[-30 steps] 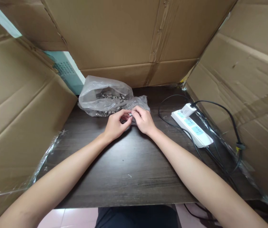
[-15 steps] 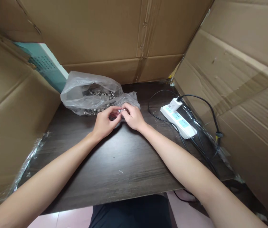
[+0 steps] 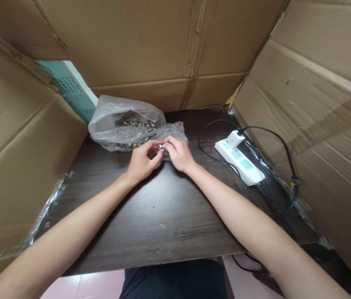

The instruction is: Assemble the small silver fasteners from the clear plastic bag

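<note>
Between the fingertips of both hands is a small shiny metal part (image 3: 162,146), too small to tell its exact kind. My left hand (image 3: 144,160) pinches it from the left, thumb and forefinger closed on it. From the right, my right hand (image 3: 179,153) grips the same part, its fingers curled together. Just behind the hands lies an open clear plastic bag (image 3: 109,124) with many small metal pieces (image 3: 138,124) in it. The bag's crumpled right end reaches behind my right hand.
A white power strip (image 3: 240,164) with a plugged-in white adapter (image 3: 235,139) lies on the right of the dark wooden table (image 3: 150,232). Black cables (image 3: 283,145) loop around it. Cardboard walls (image 3: 138,45) enclose the back and both sides.
The view has shifted slightly, so everything sits a little further right. Both hands stay together at the metal part, which shows at a slightly different angle.
</note>
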Demonstrator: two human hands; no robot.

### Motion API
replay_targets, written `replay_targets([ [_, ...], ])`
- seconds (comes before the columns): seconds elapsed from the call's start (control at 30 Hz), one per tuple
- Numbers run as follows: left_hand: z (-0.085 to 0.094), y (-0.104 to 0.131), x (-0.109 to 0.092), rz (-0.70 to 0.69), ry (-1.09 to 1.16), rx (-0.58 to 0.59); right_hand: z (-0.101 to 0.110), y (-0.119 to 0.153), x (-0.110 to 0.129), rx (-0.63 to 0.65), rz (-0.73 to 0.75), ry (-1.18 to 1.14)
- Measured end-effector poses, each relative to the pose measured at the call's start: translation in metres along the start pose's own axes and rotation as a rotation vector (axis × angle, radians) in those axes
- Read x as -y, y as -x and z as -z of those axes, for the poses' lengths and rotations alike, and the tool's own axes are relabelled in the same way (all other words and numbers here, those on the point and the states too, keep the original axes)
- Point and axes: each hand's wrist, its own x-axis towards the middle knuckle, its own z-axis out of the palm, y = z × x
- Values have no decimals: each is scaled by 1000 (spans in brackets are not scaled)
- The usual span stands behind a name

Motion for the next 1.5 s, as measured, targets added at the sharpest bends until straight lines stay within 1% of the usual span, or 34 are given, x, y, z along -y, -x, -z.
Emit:
replay_targets([
  [0.2,0,1,2,7,-20,4,-2,0,-1,-4,-9,35],
  [0.37,0,1,2,-4,-10,17,-4,0,0,-17,-55,94],
  [0.57,0,1,1,11,-15,16,0,0,3,-77,-12,-33],
  [0.67,0,1,1,10,-7,6,1,0,2,-60,-9,-80],
  [0.8,0,1,1,20,-17,9,-1,1,2,-41,-58,-39],
  [0.87,0,1,1,21,-24,9,-2,1,3,-67,-69,-19],
  [0.97,0,1,2,22,-23,5,-2,1,3,-109,-49,-46],
  [1.03,0,1,3,20,-21,6,-1,1,3,-100,-30,-86],
  [1.1,0,1,3,20,-22,4,0,0,2,-60,-26,-107],
  [1.2,-1,1,4,11,-22,5,0,0,1,-18,-55,-93],
  [1.3,-1,1,4,-1,-16,14,-1,1,1,-47,-69,-76],
  [1.4,-1,1,4,7,-11,13,-1,1,2,-78,-54,-100],
  [1.5,-1,1,4,2,-6,8,-1,0,1,-39,-53,-113],
])
